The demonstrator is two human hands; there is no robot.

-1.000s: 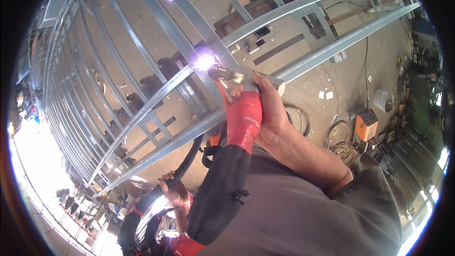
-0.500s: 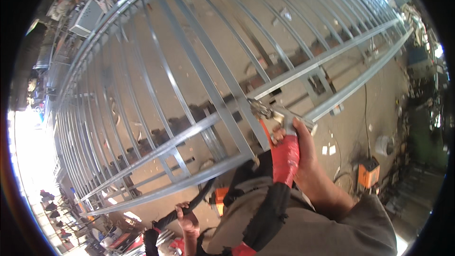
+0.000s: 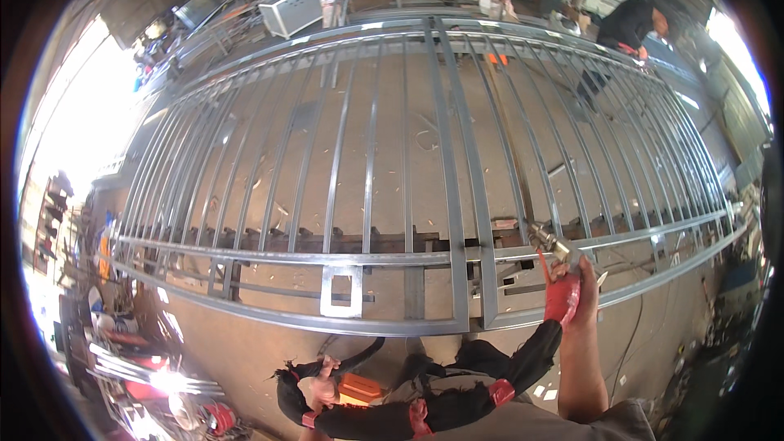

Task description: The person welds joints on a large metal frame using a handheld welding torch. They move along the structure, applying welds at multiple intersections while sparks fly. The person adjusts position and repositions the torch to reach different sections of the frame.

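A welding gun [image 3: 555, 247] with a metal nozzle and red-taped handle is in my right hand [image 3: 583, 287], fingers wrapped round the grip. Its tip hangs over the near rail, right of the middle posts; whether it touches is unclear. From the handle a thick black-wrapped cable [image 3: 367, 421], bound with red tape, loops across my front. My left hand [image 3: 324, 386] is closed round a part of this cable, low and left of the middle. Before me spreads a wide grey metal gate frame [image 3: 408, 327] with many upright bars and two posts side by side at its middle.
An orange box [image 3: 359, 388] stands on the floor near my left hand. Across the frame at the far right, a person in dark clothes [image 3: 627, 26] bends over it. A grey cabinet [image 3: 291, 11] stands at the back. Metal tubes [image 3: 155, 371] lie at the lower left.
My view has swung round and up, so the frame now lies level and the far side shows. The gun has shifted right along the near rail. Both hands keep their hold.
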